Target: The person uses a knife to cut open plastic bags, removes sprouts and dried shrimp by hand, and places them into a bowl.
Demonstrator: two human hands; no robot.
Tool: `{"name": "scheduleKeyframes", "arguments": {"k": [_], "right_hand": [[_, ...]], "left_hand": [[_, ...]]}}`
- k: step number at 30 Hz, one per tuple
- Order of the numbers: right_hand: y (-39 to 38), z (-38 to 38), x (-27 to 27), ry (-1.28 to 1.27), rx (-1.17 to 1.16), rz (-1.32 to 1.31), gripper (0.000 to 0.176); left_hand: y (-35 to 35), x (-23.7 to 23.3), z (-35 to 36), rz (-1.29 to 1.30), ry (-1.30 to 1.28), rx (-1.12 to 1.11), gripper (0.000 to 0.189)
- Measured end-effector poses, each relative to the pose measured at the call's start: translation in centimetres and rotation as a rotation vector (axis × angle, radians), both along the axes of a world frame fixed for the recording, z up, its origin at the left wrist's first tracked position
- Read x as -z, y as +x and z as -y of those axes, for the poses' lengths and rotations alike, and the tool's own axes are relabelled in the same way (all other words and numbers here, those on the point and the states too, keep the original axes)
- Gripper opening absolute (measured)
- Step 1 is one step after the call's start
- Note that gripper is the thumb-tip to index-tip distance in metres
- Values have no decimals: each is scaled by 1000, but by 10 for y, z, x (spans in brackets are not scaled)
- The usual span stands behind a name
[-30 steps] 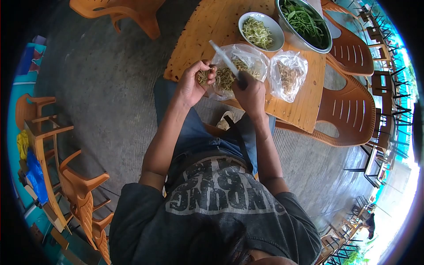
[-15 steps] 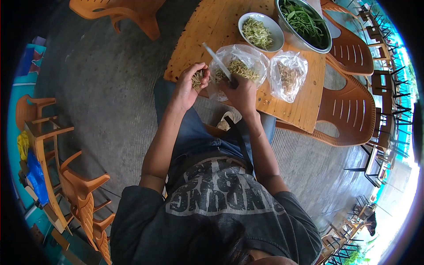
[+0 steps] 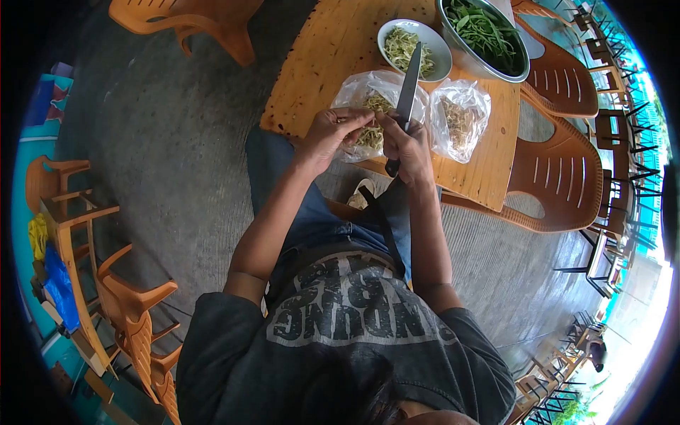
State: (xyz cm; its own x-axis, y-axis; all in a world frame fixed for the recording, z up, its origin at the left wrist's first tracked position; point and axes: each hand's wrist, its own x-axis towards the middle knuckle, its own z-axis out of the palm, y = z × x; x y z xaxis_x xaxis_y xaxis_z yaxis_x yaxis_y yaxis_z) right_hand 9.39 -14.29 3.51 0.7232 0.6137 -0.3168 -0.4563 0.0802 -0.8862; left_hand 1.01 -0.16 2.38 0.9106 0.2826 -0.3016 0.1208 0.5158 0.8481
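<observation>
My right hand is wrapped round the black handle of a knife, its blade pointing away from me past a white bowl. My left hand is closed, thumb and forefinger pinched against the right hand's fingertips. Bean sprouts are in its palm, mostly hidden by the fingers. Beneath both hands, an open clear plastic bag holds more bean sprouts. A second plastic bag with brownish scraps lies to its right. The white bowl beyond holds pale sprouts.
A metal basin of green leafy vegetables stands at the far right of the wooden table. Brown plastic chairs line the table's right side. Another chair stands at the upper left.
The knife has swung from pointing left to pointing away from me. My right hand has lifted off the bag, and my left hand has moved right so the fingertips meet.
</observation>
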Motion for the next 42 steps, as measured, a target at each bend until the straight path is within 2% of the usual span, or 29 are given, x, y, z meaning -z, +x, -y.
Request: {"name": "scheduleKeyframes", "arguments": {"k": [4, 7, 13, 16, 17, 20, 23, 29, 32, 42], "right_hand": [[-6, -3, -1, -128, 4, 158, 20], [-15, -7, -4, -131, 62, 344, 31], [-17, 7, -11, -22, -60, 237, 41], [-25, 5, -16, -67, -106, 295, 44], [-24, 4, -9, -43, -120, 369, 44], [-22, 2, 8, -199, -125, 609, 42], [-24, 0, 9, -316, -69, 739, 39], [-21, 1, 12, -325, -35, 770, 34], [-21, 3, 8, -338, -63, 687, 34], [-20, 1, 16, -307, -55, 704, 34]], "left_hand": [[0, 9, -3, -26, -47, 36, 18], [-1, 11, -2, -9, -79, 22, 18], [0, 14, 0, -10, -73, -162, 19], [1, 8, 3, -24, -77, -206, 19], [1, 8, 4, -20, -78, -197, 19], [-1, 7, 4, -2, -83, -184, 19], [-2, 6, 4, -1, -88, -192, 18], [-1, 1, 7, -44, -68, -216, 17], [-1, 0, 7, -36, -64, -222, 17], [0, 2, 7, -45, -50, -219, 15]]}}
